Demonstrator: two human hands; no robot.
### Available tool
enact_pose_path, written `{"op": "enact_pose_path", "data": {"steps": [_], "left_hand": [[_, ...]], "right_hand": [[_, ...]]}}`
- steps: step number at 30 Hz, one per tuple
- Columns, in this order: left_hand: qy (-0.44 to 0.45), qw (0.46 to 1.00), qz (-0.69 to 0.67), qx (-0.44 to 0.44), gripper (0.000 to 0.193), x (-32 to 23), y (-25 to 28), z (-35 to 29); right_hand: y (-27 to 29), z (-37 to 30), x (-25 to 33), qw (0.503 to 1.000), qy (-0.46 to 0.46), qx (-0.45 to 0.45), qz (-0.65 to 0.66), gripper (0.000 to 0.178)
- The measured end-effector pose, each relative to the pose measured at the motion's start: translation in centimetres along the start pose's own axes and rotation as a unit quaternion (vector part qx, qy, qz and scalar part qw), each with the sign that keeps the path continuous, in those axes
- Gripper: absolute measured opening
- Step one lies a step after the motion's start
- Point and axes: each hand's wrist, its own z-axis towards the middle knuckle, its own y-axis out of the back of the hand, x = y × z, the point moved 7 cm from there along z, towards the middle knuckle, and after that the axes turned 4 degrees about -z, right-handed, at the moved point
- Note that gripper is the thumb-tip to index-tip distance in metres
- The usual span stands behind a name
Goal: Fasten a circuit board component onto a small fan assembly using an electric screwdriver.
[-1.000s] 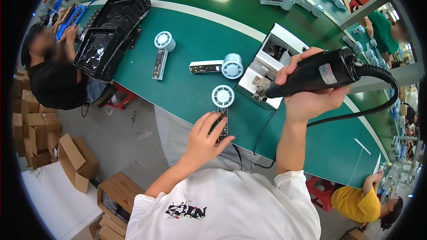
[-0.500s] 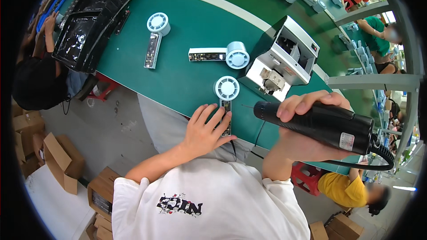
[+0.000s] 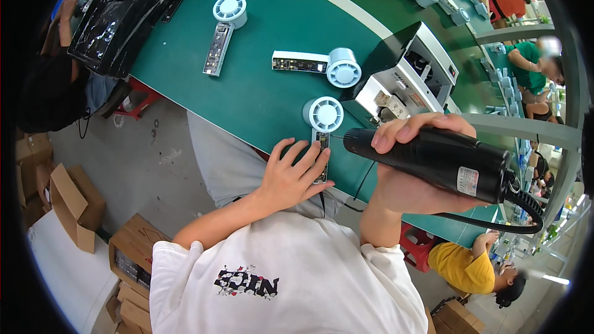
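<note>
My right hand (image 3: 421,173) is wrapped round a black electric screwdriver (image 3: 482,164) with a coiled cord. The thin bit points left, with its tip close to the neck of a light blue handheld fan (image 3: 325,115); whether it touches cannot be made out. That fan lies at the table's near edge, its handle uncovered to show a circuit board. Over the handle, my left hand (image 3: 289,173) holds it with fingers on the board and thumb at the lower end, hiding part of it. Two similar fans, one upper left (image 3: 229,9) and one in the middle (image 3: 344,68), lie beyond.
A silver and black machine (image 3: 411,77) stands right of the fans. Black bins (image 3: 117,31) sit at the table's far left, beside a person in black. A dark cable runs near my right hand. Cardboard boxes (image 3: 133,250) are on the left; other people work on the right.
The screwdriver has moved left, bringing its bit nearer the fan's board. My left hand stays on the handle. The whole view has shifted slightly.
</note>
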Motion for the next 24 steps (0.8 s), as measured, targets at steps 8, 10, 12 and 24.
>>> {"op": "enact_pose_path", "data": {"steps": [8,10,12,24], "left_hand": [[0.000,1.000,0.006,-0.015,0.056,0.0,-0.2,0.1],[-0.001,1.000,0.005,-0.021,0.056,0.1,-0.3,0.0],[-0.001,1.000,0.006,-0.027,0.055,0.3,-0.4,-0.2],[-0.011,0.999,0.004,-0.046,0.055,0.6,-0.2,-0.2]], "right_hand": [[0.3,-0.4,-0.9,1.000,-0.009,-0.023,0.010,0.098],[0.0,-0.5,-0.8,1.000,-0.012,-0.025,0.009,0.098],[-0.2,-0.7,-0.9,1.000,0.002,-0.001,-0.001,0.091],[-1.0,-1.2,-1.1,0.996,-0.001,0.089,-0.011,0.056]]}}
